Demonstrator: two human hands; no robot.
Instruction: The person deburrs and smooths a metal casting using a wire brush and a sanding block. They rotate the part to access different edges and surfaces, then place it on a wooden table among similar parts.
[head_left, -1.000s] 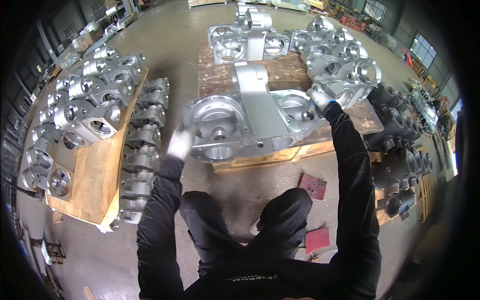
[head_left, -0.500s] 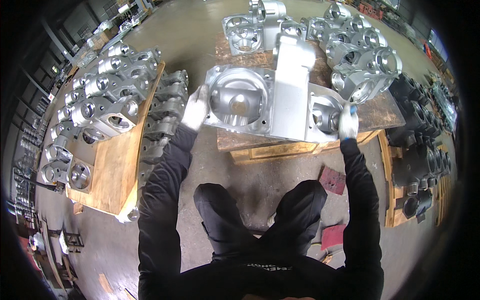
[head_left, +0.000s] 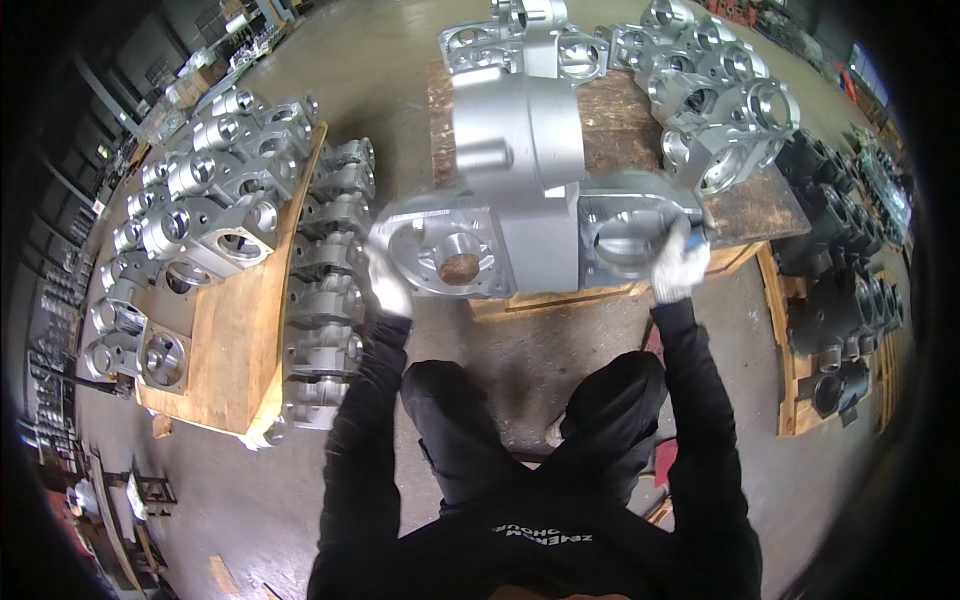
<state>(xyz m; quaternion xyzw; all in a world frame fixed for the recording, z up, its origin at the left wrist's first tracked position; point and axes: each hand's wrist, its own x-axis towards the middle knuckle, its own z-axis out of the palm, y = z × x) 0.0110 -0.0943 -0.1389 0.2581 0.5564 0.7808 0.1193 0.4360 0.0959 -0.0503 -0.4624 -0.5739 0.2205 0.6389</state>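
Observation:
A large silver metal casting [head_left: 540, 220] spans the space between my two hands, over the near edge of the worktable. A thick cylinder rises from its middle on the far side, and a flange with a round opening sticks out at each end. My left hand [head_left: 387, 278], in a white glove, is closed on the left flange's edge. On the right flange's outer edge is my right hand [head_left: 680, 262], also gloved and closed, with a small patch of blue at its fingers. The fingers under the casting are partly hidden.
More silver castings stand on the wooden table [head_left: 615, 125], at its far side and right. To my left, a wooden bench [head_left: 235, 340] bears several castings, with a row of others [head_left: 330, 295] beside it. Black castings [head_left: 845, 300] sit on a pallet to the right.
The casting has been turned over between my hands and brought a little nearer. Its thick cylinder now faces up and away, looming larger. My hands have shifted lower, and the right one has moved inward.

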